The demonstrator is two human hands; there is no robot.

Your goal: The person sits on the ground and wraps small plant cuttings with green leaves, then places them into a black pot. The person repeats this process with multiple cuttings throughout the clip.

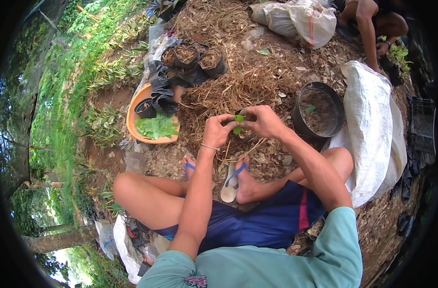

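Note:
Between both hands is a small green leaf piece (237, 130), pinched at fingertip height above the straw-strewn ground. My left hand (217, 131) grips its left side with thumb and forefinger. From the other side my right hand (264, 121) holds it, thumb and fingers close together. Part of the leaf is hidden by the fingers. To the left, an orange basin (131, 120) contains a pile of cut green leaf pieces (156, 126) and a small black pot (145, 107). A large black pot (298, 114) stands to the right, with one green leaf piece (311, 108) inside it.
Several black grow bags (213, 64) filled with dry matter stand beyond the basin. White woven sacks (368, 104) lie at the right, another sack (298, 19) farther back. Another person's legs (366, 25) show at top right. A black crate (420, 124) sits at the right rim.

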